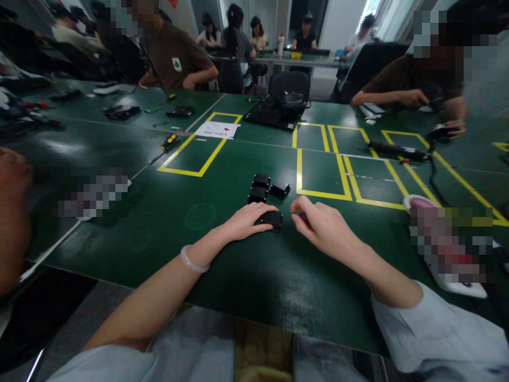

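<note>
My left hand (247, 221) rests on the green table, its thumb and fingers gripping a small black block (272, 218) by the sides. My right hand (317, 221) hovers just right of that block with its fingers curled in. A little dark spot shows in the curl of the right fingers, too small to identify. Beyond my left hand, two similar black blocks (259, 193) sit close together in a line. Slightly right of them lies another black block (280, 188), set at an angle and apart from the one I hold.
Yellow tape rectangles (324, 195) mark the table. A yellow-and-black screwdriver (169, 141) lies at left, by a paper sheet (218, 130). Farther back is a flat black device (274, 111). A blurred white-edged phone (445, 249) lies right. Across the table, a person (409, 85) handles a dark object.
</note>
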A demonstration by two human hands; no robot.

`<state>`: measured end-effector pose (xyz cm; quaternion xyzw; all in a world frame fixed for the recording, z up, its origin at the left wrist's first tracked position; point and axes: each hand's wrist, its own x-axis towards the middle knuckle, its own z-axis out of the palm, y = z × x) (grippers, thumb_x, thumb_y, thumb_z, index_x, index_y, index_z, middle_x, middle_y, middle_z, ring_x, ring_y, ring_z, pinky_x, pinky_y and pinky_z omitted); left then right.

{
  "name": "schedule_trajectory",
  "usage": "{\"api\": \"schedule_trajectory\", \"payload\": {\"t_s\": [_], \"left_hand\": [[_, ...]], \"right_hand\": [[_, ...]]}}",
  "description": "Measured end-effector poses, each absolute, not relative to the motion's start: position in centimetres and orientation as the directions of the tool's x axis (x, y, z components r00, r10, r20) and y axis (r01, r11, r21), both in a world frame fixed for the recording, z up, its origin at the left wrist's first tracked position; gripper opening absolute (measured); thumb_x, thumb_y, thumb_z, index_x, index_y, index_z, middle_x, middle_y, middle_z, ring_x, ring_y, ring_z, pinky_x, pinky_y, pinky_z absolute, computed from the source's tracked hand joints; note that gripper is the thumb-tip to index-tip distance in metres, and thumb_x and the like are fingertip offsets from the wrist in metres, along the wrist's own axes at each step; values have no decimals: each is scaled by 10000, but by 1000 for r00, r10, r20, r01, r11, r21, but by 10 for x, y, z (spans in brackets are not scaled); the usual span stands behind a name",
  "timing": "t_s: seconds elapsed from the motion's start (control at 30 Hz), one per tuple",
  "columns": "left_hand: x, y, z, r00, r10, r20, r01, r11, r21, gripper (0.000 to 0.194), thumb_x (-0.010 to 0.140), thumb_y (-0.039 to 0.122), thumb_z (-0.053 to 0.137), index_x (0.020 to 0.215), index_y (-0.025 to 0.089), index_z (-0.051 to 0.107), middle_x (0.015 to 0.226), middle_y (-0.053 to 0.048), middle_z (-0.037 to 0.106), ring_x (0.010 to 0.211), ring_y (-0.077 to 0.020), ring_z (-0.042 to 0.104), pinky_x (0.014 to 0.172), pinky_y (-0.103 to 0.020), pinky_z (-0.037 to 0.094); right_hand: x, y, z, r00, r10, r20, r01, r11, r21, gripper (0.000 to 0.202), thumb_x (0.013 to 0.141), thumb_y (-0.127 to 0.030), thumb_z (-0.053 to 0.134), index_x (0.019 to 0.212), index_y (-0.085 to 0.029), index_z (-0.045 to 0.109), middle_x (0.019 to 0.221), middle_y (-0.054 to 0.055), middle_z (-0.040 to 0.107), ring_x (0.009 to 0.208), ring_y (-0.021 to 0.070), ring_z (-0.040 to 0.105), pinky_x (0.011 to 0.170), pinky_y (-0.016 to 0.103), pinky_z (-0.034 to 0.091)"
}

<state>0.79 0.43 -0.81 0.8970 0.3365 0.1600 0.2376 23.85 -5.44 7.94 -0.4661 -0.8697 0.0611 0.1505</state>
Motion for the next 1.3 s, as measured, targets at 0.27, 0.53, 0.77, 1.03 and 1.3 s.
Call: {"api": "schedule_trajectory", "payload": {"t_s": [0.27, 0.53, 0.77, 1.03, 1.3], "left_hand": [[8, 3, -7, 720, 681, 136, 521, -659, 542, 428, 918, 433, 543, 1304, 260, 474, 1245, -63, 572, 1098, -248, 532, 957, -381, 406], [8, 4, -9, 721, 677, 144, 517, -665, 539, 423, 915, 416, 561, 1303, 272, 477, 1248, -44, 568, 1103, -231, 528, 964, -360, 401], [8, 4, -9, 721, 677, 146, 515, -665, 540, 433, 918, 428, 551, 1309, 261, 468, 1252, -57, 569, 1099, -240, 529, 957, -363, 402], [8, 4, -9, 726, 675, 134, 524, -668, 529, 440, 920, 424, 550, 1320, 265, 462, 1260, -54, 560, 1112, -241, 521, 969, -367, 397], [8, 3, -9, 724, 676, 136, 520, -665, 536, 449, 924, 436, 536, 1328, 260, 452, 1266, -65, 559, 1107, -250, 525, 966, -379, 401]], "right_hand": [[239, -54, 78, -535, 818, 209, 785, 573, -233, 185, 951, -358, 380, 910, -208, 480, 699, 14, 599, 611, 156, 523, 576, 257, 307], [239, -54, 76, -508, 831, 225, 784, 555, -280, 155, 904, -271, 417, 1025, -189, 466, 739, 10, 616, 645, 155, 556, 610, 261, 336], [241, -53, 76, -523, 827, 205, 797, 560, -226, 168, 952, -324, 369, 947, -197, 479, 713, 15, 609, 617, 156, 532, 590, 264, 319], [239, -55, 75, -485, 846, 224, 803, 532, -269, 175, 872, -248, 435, 1034, -186, 464, 760, 18, 624, 664, 164, 579, 610, 267, 347], [240, -54, 76, -509, 830, 227, 797, 554, -242, 147, 937, -294, 376, 987, -191, 468, 681, 4, 593, 590, 154, 527, 574, 259, 321]]}}
